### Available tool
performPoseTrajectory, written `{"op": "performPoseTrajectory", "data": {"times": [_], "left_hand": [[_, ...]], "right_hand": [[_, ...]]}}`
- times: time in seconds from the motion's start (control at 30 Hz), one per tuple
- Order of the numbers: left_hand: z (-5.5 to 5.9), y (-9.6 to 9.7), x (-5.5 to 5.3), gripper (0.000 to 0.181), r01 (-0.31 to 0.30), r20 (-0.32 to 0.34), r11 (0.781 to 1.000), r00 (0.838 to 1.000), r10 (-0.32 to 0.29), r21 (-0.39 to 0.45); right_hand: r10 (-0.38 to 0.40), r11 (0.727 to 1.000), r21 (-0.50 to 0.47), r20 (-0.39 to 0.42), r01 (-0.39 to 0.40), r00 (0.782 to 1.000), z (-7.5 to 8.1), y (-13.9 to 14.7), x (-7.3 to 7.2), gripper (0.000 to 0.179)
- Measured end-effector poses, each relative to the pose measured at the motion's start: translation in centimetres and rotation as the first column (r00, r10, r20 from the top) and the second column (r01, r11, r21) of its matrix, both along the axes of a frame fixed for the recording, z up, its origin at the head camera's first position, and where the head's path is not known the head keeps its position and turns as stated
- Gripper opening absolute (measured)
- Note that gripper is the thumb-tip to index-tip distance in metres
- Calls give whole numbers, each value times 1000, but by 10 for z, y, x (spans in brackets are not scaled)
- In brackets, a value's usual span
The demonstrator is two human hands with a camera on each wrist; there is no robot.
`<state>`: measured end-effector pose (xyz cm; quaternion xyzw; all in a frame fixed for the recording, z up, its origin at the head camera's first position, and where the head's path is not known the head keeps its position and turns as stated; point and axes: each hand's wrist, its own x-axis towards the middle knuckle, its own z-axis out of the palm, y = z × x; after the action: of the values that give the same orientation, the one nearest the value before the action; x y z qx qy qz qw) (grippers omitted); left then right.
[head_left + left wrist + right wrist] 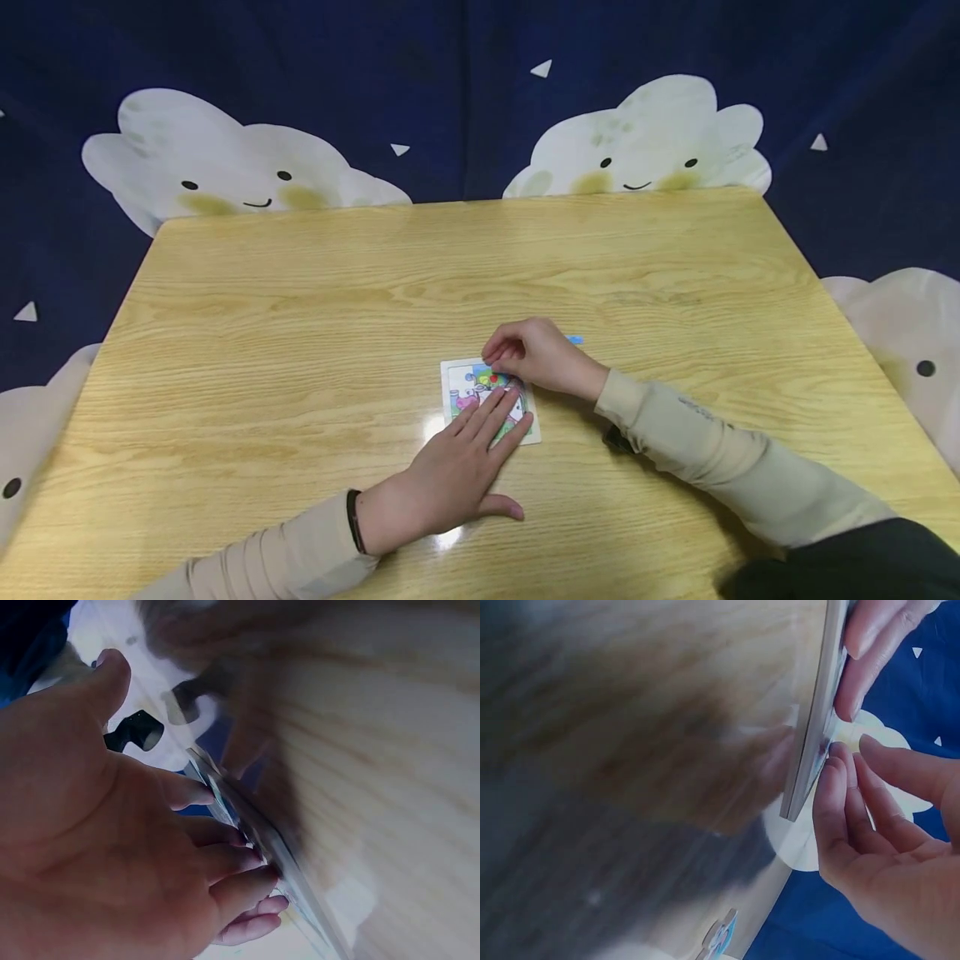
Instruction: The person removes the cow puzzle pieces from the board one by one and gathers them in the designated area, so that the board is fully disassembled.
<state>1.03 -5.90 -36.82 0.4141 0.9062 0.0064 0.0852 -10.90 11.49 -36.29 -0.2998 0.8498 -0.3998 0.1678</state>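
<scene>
A small square jigsaw puzzle with a white border and a colourful cartoon picture lies on the table. Across its lower part my left hand rests with straight, spread fingers, the thumb out to the side over the wood. At the upper right part of the puzzle is my right hand, fingers bent and fingertips right at its surface. The right wrist view shows the right thumb close to the fingertips; I cannot tell whether they pinch a piece. Pale, unfilled patches show at the puzzle's upper left.
A loose blue puzzle piece lies just beyond the right wrist; the right wrist view also shows this piece. The wooden table runs back to a dark blue curtain printed with clouds.
</scene>
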Motion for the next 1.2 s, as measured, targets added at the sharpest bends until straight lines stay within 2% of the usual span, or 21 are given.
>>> {"op": "performPoseTrajectory", "data": {"times": [0.17, 0.33, 0.57, 0.77, 1.07, 1.2], "left_hand": [[-1, 2, 0, 95, -8, -5, 999, 1000, 8, -42], [0, 2, 0, 97, -7, -8, 999, 1000, 7, -45], [0, 4, 1, 98, -7, -14, 999, 1000, 7, -49], [0, 4, 0, 98, -8, -27, 998, 1000, 6, -63], [2, 4, -1, 99, -16, 15, 998, 1000, 17, -67], [2, 3, -1, 99, -16, 23, 999, 1000, 17, -50]], "right_hand": [[2, 1000, 26, -10, -2, 1000, 0, -3, 0, 10], [-1, 999, 40, -26, 2, 1000, 1, -7, -1, 8], [12, 999, 41, 42, -13, 999, 1, -9, -1, 6], [-18, 997, 72, -51, 21, 999, 4, -12, -3, 7], [23, 995, 102, -92, -14, 996, 3, -16, -4, 7], [43, 994, 108, -68, -36, 997, 2, -17, -8, 7]]}}
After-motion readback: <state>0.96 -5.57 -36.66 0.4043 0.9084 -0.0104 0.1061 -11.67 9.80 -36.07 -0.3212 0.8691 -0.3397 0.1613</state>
